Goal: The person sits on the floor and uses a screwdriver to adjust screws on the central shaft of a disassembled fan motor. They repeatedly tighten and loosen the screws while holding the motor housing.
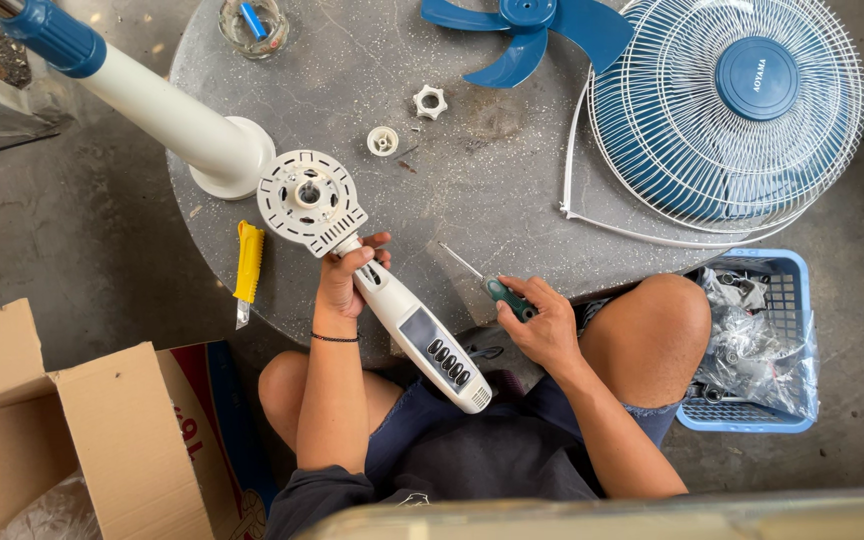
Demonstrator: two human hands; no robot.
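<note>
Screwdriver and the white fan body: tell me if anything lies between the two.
Nothing visible does. The right hand holds the green-handled screwdriver just right of the white fan body, which the left hand grips near its round slotted plate. Only bare grey table shows in the gap.

Open brown cardboard box [72,430] lower left, round blue badge [757,78] on fan guard centre

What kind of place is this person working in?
Probably a small fan repair or assembly spot, with bare concrete underfoot. On the round stone table lie a loose blue fan blade and a wire fan guard; the right hand holds a screwdriver.
</note>
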